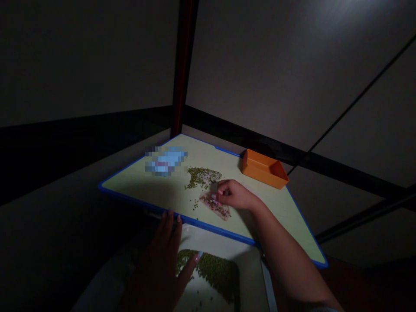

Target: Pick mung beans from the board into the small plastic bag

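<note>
My right hand (233, 194) is over the board, thumb and fingertips pinched together. Whatever may be between those fingertips is too small to make out. Beneath them lies a pinkish, see-through flat piece (221, 211), roughly triangular, with small dark and pink bits on it. Just beyond it is a loose pile of small green grains (203, 175) that look like mung beans. My left hand (165, 255) has its fingers spread, with the fingertips at the board's near edge and the thumb over a white tray (208, 236). More green grains (221, 273) lie in that tray.
The pale board (276, 221) has a blue rim and sits in a corner between walls. An orange open box (264, 170) stands at its back right. A blurred light-blue item (167, 160) lies at the back left. The surroundings are dark.
</note>
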### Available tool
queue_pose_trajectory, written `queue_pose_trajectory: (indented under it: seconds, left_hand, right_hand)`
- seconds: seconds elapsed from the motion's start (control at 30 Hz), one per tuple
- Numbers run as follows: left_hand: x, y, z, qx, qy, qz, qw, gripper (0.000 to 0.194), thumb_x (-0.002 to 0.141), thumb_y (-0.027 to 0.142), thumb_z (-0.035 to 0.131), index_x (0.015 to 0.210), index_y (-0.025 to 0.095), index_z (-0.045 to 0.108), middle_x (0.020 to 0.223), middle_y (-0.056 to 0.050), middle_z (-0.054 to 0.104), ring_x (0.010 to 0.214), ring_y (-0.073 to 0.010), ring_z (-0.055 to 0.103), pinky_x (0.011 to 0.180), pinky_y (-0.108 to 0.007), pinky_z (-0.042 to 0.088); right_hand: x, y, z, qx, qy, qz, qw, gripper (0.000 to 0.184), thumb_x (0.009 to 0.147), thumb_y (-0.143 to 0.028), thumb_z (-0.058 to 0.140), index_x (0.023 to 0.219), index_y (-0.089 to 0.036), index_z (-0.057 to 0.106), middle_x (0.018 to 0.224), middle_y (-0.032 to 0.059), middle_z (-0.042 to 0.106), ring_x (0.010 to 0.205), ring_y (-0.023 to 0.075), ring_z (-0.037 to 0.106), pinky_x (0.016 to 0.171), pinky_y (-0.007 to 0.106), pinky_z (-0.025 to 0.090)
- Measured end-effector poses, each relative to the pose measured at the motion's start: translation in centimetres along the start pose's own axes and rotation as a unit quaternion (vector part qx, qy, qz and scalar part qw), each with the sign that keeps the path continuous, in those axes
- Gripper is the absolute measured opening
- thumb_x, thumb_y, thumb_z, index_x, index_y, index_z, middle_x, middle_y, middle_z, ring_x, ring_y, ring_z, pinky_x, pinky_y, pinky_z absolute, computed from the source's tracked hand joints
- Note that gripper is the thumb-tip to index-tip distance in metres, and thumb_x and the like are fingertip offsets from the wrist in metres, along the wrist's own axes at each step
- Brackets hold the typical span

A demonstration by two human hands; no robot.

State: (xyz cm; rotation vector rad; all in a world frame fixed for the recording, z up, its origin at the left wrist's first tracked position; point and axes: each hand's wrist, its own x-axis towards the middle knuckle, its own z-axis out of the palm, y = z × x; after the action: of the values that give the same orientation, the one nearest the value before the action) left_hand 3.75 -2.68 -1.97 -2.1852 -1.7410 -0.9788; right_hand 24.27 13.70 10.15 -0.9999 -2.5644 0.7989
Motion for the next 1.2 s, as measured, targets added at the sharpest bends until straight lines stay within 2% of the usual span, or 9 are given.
queue_pose_trajectory:
  seconds: [0.13,0.27,0.43,0.7,0.87,1.07,1.2]
  left_hand:
    - [0.0,0.0,0.4,-0.003,0.014,0.000,1.000,0.086,0.085,0.053,0.050,0.152,0.015,0.011,0.158,-0.023,0.027,0.142,-0.0370,0.034,0.102,-0.051,0.048]
    - [-0.1,-0.2,0.4,-0.005,-0.006,0.001,1.000,0.088,0.085,0.052,0.051,0.153,0.016,0.008,0.158,-0.022,0.026,0.143,-0.0368,0.032,0.102,-0.050,0.048]
    - [-0.3,-0.3,0.4,-0.011,-0.013,-0.009,1.000,0.089,0.085,0.054,0.051,0.153,0.022,0.004,0.161,-0.018,0.023,0.144,-0.0349,0.032,0.105,-0.051,0.046]
    - [-0.1,-0.1,0.3,-0.006,-0.008,-0.008,1.000,0.091,0.084,0.055,0.052,0.153,0.019,0.006,0.160,-0.019,0.022,0.143,-0.0352,0.031,0.105,-0.048,0.046]
    - [-0.1,-0.2,0.6,-0.003,0.002,-0.008,1.000,0.087,0.086,0.053,0.049,0.153,0.019,0.006,0.161,-0.019,0.021,0.143,-0.0352,0.032,0.103,-0.049,0.047]
    - [-0.3,-0.5,0.9,-0.003,0.007,-0.010,1.000,0.087,0.085,0.052,0.050,0.153,0.016,0.010,0.157,-0.021,0.029,0.143,-0.0364,0.032,0.104,-0.051,0.046]
    - [-0.4,-1.2,0.4,0.002,-0.016,-0.025,1.000,0.087,0.085,0.052,0.050,0.153,0.017,0.010,0.160,-0.021,0.020,0.145,-0.0373,0.027,0.106,-0.054,0.044]
  right_hand:
    - [0.2,-0.1,0.4,-0.006,0.019,0.001,1.000,0.025,0.075,-0.011,0.058,0.053,-0.016,0.049,0.060,-0.0036,0.044,0.057,0.0086,0.041,0.055,0.022,0.029]
    - [0.6,-0.2,0.9,-0.014,0.034,0.005,0.999,0.026,0.076,-0.010,0.057,0.053,-0.016,0.047,0.060,-0.0036,0.042,0.056,0.0085,0.040,0.055,0.023,0.028]
    - [1.1,-0.3,1.5,-0.034,0.064,-0.007,0.997,0.027,0.078,-0.012,0.058,0.055,-0.017,0.046,0.062,-0.0028,0.043,0.062,0.0103,0.041,0.060,0.023,0.031]
    - [2.4,-0.5,2.4,-0.079,0.104,-0.047,0.990,0.026,0.079,-0.014,0.058,0.057,-0.019,0.044,0.065,-0.0017,0.042,0.068,0.0133,0.043,0.069,0.027,0.034]
    - [2.5,-0.4,2.4,-0.044,0.092,-0.057,0.993,0.026,0.079,-0.014,0.059,0.057,-0.019,0.044,0.065,-0.0014,0.043,0.069,0.0134,0.044,0.068,0.026,0.034]
    - [1.8,-0.3,2.0,0.018,0.055,-0.069,0.996,0.028,0.080,-0.017,0.060,0.056,-0.018,0.048,0.066,-0.0009,0.045,0.068,0.0130,0.045,0.067,0.025,0.035]
    - [1.2,0.0,1.5,0.044,0.079,-0.063,0.994,0.030,0.082,-0.020,0.058,0.054,-0.018,0.047,0.064,-0.0012,0.045,0.068,0.0129,0.045,0.067,0.026,0.035]
